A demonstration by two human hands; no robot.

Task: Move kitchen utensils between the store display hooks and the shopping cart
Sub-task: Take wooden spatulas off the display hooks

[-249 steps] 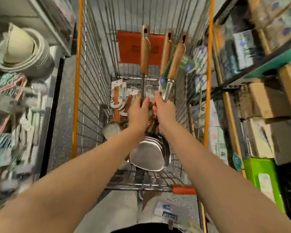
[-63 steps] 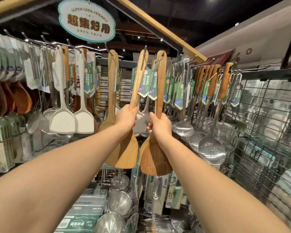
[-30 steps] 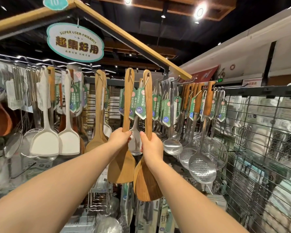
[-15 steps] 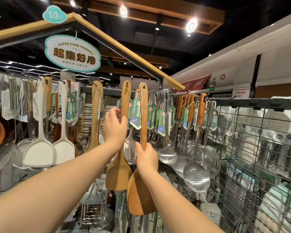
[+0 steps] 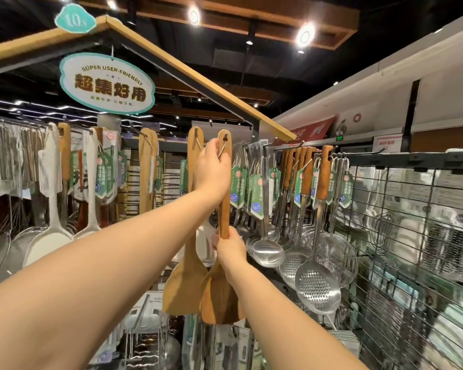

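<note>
- You are standing at a store display wall under a dark ceiling, where round spotlights (image 5: 304, 36) are shining from a wooden frame.
- A slanted wooden beam (image 5: 198, 76) is running above rows of hooks. White spatulas (image 5: 50, 241) are hanging to the left. Steel ladles (image 5: 267, 253) and a perforated skimmer (image 5: 317, 285) are hanging to the right, in front of a wire grid panel (image 5: 412, 236).
- Your right hand (image 5: 229, 244) is gripping the darker wooden spatula (image 5: 222, 297) low on its handle, just above the blade, and holding it upright with its top hole at hook level.
- Your left hand (image 5: 211, 169) is now curling round the top of that same handle and pinching at its cord loop. Half a second ago it was holding the paler wooden spatula (image 5: 185, 287) high on the handle.
- The paler spatula is hanging just left of the darker one with its top at a hook. No fingers are showing round it, though your wrist is covering part of its handle.
- Your view has also been tilting upward, so more ceiling is showing than before.
- The oval sign (image 5: 107, 84) is reading "SUPER USER-FRIENDLY" above the large characters 超集好用; the small line beneath is too fine to read.
- A teal price tag (image 5: 75, 20) on the beam is showing "10.9", and the green hang tags (image 5: 257, 196) are carrying the same figure in blue circles.
</note>
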